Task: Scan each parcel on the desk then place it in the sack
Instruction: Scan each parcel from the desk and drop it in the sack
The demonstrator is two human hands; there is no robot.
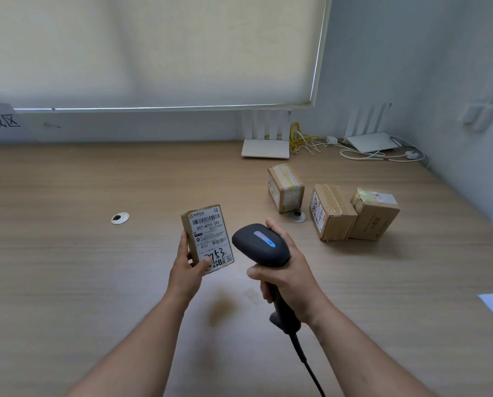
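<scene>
One parcel [208,239] is held label-up in the left hand [186,270] above the worktop [67,253], beside the scanner [261,249] gripped by the right hand [288,277]. Three parcels [332,212] wait near the far right corner; no sack is seen.

Head view, down (close) over desk [96,282]

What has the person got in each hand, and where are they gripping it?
The left hand holds a small parcel by its lower end, label facing up. The right hand grips a barcode scanner around its handle, just below the head.
</scene>
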